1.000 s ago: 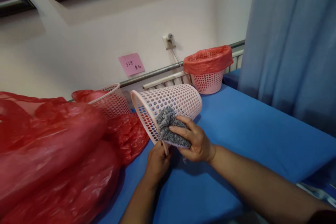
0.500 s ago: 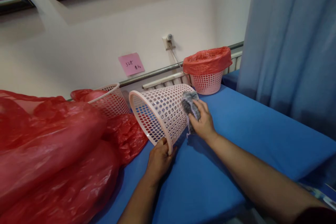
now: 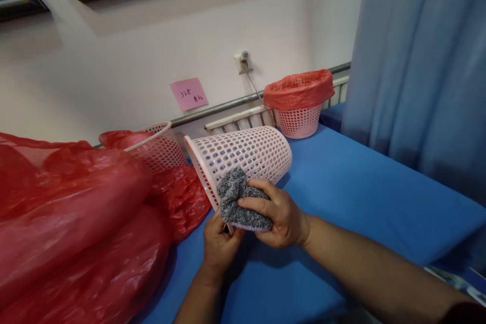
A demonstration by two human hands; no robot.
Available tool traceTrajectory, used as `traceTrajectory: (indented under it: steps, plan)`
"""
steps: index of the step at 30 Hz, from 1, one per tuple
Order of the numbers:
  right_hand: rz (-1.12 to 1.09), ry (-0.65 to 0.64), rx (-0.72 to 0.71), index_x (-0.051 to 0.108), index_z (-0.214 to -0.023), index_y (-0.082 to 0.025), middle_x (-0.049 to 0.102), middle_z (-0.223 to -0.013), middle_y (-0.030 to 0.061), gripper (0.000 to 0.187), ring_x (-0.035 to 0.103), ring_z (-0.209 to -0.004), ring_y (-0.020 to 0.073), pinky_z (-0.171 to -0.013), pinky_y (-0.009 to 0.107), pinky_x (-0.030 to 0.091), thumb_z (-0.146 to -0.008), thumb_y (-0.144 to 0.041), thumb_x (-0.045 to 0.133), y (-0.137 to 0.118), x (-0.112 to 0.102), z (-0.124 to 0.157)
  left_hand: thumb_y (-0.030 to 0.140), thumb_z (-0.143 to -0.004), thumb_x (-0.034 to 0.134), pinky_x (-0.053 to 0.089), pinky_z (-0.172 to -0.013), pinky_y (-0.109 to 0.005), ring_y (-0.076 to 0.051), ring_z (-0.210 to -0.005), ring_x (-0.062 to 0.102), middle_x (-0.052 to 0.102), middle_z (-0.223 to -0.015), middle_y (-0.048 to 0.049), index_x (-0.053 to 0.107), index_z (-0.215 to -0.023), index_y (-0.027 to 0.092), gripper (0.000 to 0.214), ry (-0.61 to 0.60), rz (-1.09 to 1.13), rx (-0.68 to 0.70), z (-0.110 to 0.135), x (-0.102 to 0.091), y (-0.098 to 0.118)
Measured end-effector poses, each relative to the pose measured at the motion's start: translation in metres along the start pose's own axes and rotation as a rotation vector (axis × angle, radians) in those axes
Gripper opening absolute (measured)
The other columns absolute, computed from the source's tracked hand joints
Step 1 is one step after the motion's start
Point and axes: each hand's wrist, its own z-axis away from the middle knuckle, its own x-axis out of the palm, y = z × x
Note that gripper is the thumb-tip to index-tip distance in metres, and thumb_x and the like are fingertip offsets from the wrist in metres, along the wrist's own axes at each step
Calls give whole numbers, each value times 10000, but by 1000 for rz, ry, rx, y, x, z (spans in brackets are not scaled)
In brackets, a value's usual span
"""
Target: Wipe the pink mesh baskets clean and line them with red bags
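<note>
A pale pink perforated wastebasket (image 3: 250, 152) lies on its side on the blue surface (image 3: 364, 182), its mouth turned to the left. My left hand (image 3: 220, 243) grips its rim at the lower front; part of that rim is covered by the cloth. Bunched in my right hand (image 3: 283, 215) is a grey speckled cleaning cloth (image 3: 243, 202), pressed to the side of the basket near the rim, close to my left hand.
Red plastic bags (image 3: 76, 223) are heaped at the left, partly over another pink basket (image 3: 163, 149). Behind at the right stands a red-lined wastebasket (image 3: 299, 119). A blue curtain (image 3: 413, 71) hangs at the right. The wall carries a socket (image 3: 243, 62) and a pink note (image 3: 189, 94).
My right hand has drawn the cloth from the basket's base end down and left to its rim. The basket has turned a little, so its opening shows less. My left hand stays at the rim.
</note>
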Motion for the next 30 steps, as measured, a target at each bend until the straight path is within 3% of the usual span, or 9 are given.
traceTrajectory:
  steps: [3, 5, 10, 13, 16, 20, 23, 27, 30]
  plan:
    - [61, 41, 66, 543, -1396, -277, 482, -1452, 114, 641, 576, -1297, 280, -1044, 435, 548, -766, -198, 630, 7, -1, 1, 456, -903, 663, 606, -822, -373, -241, -875, 724, 775, -964, -88, 784, -935, 189, 294, -2, 16, 52, 0, -1, 2]
    - [153, 161, 220, 570, -1371, -280, 500, -1439, 114, 612, 557, -1318, 285, -1093, 466, 505, -768, -196, 631, 24, -7, 1, 398, -917, 650, 605, -872, -405, -260, -949, 734, 780, -1051, -101, 789, -1038, 197, 272, -6, -8, 47, -1, -1, 5]
    - [182, 595, 934, 671, -1204, -184, 670, -1187, 127, 490, 644, -1142, 311, -1077, 543, 479, -734, -304, 603, 92, -29, 2, 351, -888, 663, 616, -819, -369, -244, -889, 745, 792, -996, -78, 784, -1033, 193, 247, -92, -70, 38, -1, 2, 8]
    - [-8, 657, 1194, 668, -1180, -153, 728, -1026, 96, 509, 690, -981, 295, -959, 512, 550, -733, -383, 591, 110, -32, 4, 349, -876, 665, 608, -741, -328, -214, -765, 729, 784, -868, -64, 776, -900, 179, 205, -145, -112, 50, 0, 4, 5]
    - [74, 619, 987, 650, -1227, -178, 706, -1136, 107, 508, 662, -1093, 292, -1028, 513, 517, -762, -377, 610, 94, -23, 3, 351, -875, 664, 593, -688, -303, -197, -702, 708, 762, -794, -58, 761, -872, 170, 205, -171, -125, 32, 1, 7, 0]
    - [190, 301, 407, 576, -1371, -237, 545, -1413, 134, 553, 543, -1337, 292, -1153, 511, 433, -820, -256, 625, 41, -10, 1, 303, -859, 667, 605, -771, -330, -221, -818, 735, 784, -949, -81, 765, -1043, 180, 242, -212, -80, 20, -1, 9, -4]
    - [134, 124, 153, 497, -1455, -275, 452, -1508, 123, 675, 536, -1356, 309, -1111, 500, 494, -797, -210, 629, 9, -6, 1, 255, -844, 663, 602, -793, -333, -225, -822, 736, 783, -925, -58, 764, -1027, 197, 217, -260, -46, 8, -3, 9, -2]
    - [115, 90, 107, 498, -1460, -293, 464, -1510, 108, 692, 556, -1337, 310, -1078, 488, 528, -784, -204, 620, 5, -5, 2, 250, -855, 647, 598, -801, -322, -231, -852, 740, 780, -918, -42, 760, -1031, 207, 214, -323, -13, -29, -4, 7, -1]
    - [204, 272, 362, 592, -1368, -257, 545, -1431, 120, 571, 555, -1332, 299, -1124, 505, 473, -798, -227, 606, 40, -11, 2, 274, -859, 647, 591, -858, -349, -245, -942, 737, 778, -1066, -75, 742, -1119, 193, 288, -320, -54, -26, -4, 7, -4]
